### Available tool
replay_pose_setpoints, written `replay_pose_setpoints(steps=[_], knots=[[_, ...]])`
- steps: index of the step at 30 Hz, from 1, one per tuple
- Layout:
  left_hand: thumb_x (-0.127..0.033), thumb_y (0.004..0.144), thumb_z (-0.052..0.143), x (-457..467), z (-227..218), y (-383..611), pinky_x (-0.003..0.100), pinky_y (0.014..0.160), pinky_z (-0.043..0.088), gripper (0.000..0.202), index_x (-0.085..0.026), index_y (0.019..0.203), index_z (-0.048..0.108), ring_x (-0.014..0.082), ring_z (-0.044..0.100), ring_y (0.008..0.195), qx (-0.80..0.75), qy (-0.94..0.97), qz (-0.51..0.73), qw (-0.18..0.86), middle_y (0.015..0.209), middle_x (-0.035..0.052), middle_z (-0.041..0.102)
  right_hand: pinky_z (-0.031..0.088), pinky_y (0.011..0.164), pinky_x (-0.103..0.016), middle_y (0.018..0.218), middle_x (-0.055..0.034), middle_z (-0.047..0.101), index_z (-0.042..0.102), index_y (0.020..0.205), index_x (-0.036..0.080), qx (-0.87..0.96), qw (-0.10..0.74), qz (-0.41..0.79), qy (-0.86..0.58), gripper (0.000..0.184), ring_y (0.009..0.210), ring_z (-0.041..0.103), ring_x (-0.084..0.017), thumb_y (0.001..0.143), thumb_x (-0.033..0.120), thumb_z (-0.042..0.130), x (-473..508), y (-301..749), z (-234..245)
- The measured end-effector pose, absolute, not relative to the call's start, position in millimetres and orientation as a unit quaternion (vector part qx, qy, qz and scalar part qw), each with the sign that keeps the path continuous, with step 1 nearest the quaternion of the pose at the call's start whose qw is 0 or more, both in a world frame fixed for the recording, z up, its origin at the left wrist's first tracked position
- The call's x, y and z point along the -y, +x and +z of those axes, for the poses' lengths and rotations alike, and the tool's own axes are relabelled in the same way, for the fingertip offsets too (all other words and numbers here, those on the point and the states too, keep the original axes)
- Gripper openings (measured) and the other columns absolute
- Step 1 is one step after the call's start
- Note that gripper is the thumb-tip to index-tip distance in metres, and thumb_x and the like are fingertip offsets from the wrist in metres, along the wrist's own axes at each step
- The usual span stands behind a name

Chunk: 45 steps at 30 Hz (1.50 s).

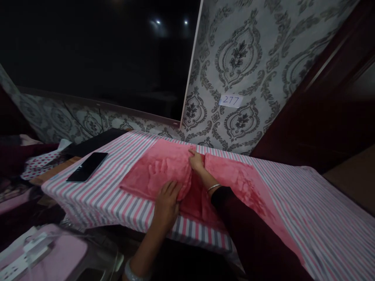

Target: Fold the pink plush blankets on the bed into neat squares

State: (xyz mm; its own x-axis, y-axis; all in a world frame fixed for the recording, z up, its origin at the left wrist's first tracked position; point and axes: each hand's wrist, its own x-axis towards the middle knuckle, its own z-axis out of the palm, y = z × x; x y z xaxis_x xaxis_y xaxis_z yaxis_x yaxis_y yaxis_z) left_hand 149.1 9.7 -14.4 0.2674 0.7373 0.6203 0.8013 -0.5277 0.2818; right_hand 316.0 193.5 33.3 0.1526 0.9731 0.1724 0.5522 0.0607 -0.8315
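A pink plush cloth (pixel 234 171) lies across a striped cover, with its left part folded over into a flat panel (pixel 155 168). A darker pink layer (pixel 196 195) shows between this panel and the right part. My left hand (pixel 168 201) rests on the near right corner of the panel, fingers extended flat on the pile. At the panel's far right edge, my right hand (pixel 197 159) holds the cloth, index finger stretched out on top; its other fingers are partly hidden.
The striped cover (pixel 293 183) hangs over the table's front edge. A black phone (pixel 88 167) lies on it at the left. A large television (pixel 102 58) is on the wall behind. At the lower left, a white power strip (pixel 26 257) lies on a pink surface.
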Motion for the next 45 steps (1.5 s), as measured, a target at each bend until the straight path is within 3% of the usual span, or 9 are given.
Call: replay_pose_setpoints(steps=[7, 11, 15, 19, 23, 30, 34, 40, 45], knots=[[-0.007, 0.077, 0.059, -4, -15, 167, 0.054, 0.107, 0.048, 0.056, -0.018, 0.131, 0.07, 0.0355, 0.059, 0.13, 0.502, -0.818, -0.279, 0.037, 0.14, 0.0158, 0.066, 0.057, 0.093, -0.032, 0.121, -0.0133, 0.075, 0.064, 0.141, 0.012, 0.61, 0.308, 0.237, -0.691, 0.061, 0.101, 0.073, -0.022, 0.081, 0.008, 0.054, -175, 341, 32], [-0.009, 0.077, 0.059, 1, -10, 165, 0.055, 0.111, 0.046, 0.059, -0.017, 0.134, 0.068, 0.0351, 0.057, 0.131, 0.484, -0.828, -0.282, 0.007, 0.141, 0.017, 0.065, 0.055, 0.102, -0.038, 0.132, -0.0135, 0.071, 0.056, 0.15, 0.014, 0.62, 0.26, 0.223, -0.706, 0.063, 0.11, 0.072, -0.026, 0.087, 0.015, 0.055, -169, 340, 37], [-0.01, 0.075, 0.057, 3, -11, 163, 0.057, 0.119, 0.038, 0.066, -0.019, 0.139, 0.063, 0.0316, 0.055, 0.137, 0.449, -0.836, -0.311, -0.047, 0.143, 0.0144, 0.064, 0.035, 0.122, -0.046, 0.165, -0.0171, 0.039, 0.043, 0.158, 0.014, 0.658, 0.235, 0.173, -0.695, 0.072, 0.147, 0.045, -0.033, 0.09, 0.026, 0.06, -153, 338, 43], [-0.013, 0.083, 0.049, 4, -11, 161, 0.056, 0.123, 0.034, 0.061, -0.022, 0.142, 0.06, 0.0246, 0.058, 0.135, 0.409, -0.834, -0.362, -0.084, 0.141, 0.0094, 0.067, 0.025, 0.125, -0.055, 0.172, -0.0186, 0.021, 0.035, 0.162, 0.014, 0.748, 0.187, 0.084, -0.632, 0.07, 0.159, 0.02, -0.033, 0.098, 0.038, 0.05, -127, 331, 48], [-0.023, 0.099, 0.04, 7, -7, 164, 0.057, 0.124, 0.031, 0.05, -0.017, 0.146, 0.056, 0.0279, 0.049, 0.144, 0.502, -0.792, -0.345, -0.041, 0.15, 0.0141, 0.059, 0.021, 0.124, -0.061, 0.173, -0.0131, 0.019, 0.028, 0.165, 0.022, 0.787, 0.123, 0.057, -0.602, 0.066, 0.16, 0.015, -0.033, 0.104, 0.043, 0.038, -109, 327, 43], [-0.039, 0.097, 0.059, 15, -4, 179, 0.07, 0.121, 0.026, 0.057, -0.019, 0.15, 0.054, 0.0423, 0.035, 0.152, 0.537, -0.823, -0.185, 0.013, 0.16, 0.0224, 0.044, 0.022, 0.125, -0.054, 0.174, -0.0103, 0.015, 0.024, 0.166, 0.026, 0.803, 0.041, 0.064, -0.591, 0.067, 0.16, 0.014, -0.028, 0.106, 0.051, 0.037, -97, 333, 23], [-0.038, 0.097, 0.059, 21, -5, 177, 0.067, 0.121, 0.028, 0.054, -0.017, 0.147, 0.057, 0.0406, 0.039, 0.15, 0.526, -0.822, -0.218, 0.006, 0.157, 0.0221, 0.049, 0.021, 0.125, -0.054, 0.174, -0.0114, 0.016, 0.024, 0.166, 0.025, 0.802, 0.044, 0.06, -0.592, 0.067, 0.16, 0.014, -0.029, 0.106, 0.051, 0.037, -95, 333, 20], [-0.026, 0.103, 0.04, 11, 3, 147, 0.051, 0.121, 0.037, 0.038, -0.021, 0.128, 0.068, 0.022, 0.063, 0.127, 0.467, -0.818, -0.326, -0.086, 0.13, 0.0095, 0.073, 0.022, 0.125, -0.057, 0.173, -0.0112, 0.019, 0.026, 0.165, 0.024, 0.788, 0.011, 0.103, -0.607, 0.065, 0.16, 0.016, -0.029, 0.106, 0.049, 0.036, -97, 327, 34], [-0.029, 0.102, 0.04, -50, 42, 112, 0.052, 0.125, 0.03, 0.049, -0.017, 0.148, 0.053, 0.0272, 0.045, 0.148, 0.572, -0.783, -0.24, -0.041, 0.155, 0.0146, 0.054, 0.023, 0.124, -0.055, 0.17, -0.0166, 0.029, 0.032, 0.163, 0.019, 0.776, 0.072, 0.045, -0.625, 0.065, 0.158, 0.024, -0.032, 0.106, 0.05, 0.033, -101, 310, 45]])
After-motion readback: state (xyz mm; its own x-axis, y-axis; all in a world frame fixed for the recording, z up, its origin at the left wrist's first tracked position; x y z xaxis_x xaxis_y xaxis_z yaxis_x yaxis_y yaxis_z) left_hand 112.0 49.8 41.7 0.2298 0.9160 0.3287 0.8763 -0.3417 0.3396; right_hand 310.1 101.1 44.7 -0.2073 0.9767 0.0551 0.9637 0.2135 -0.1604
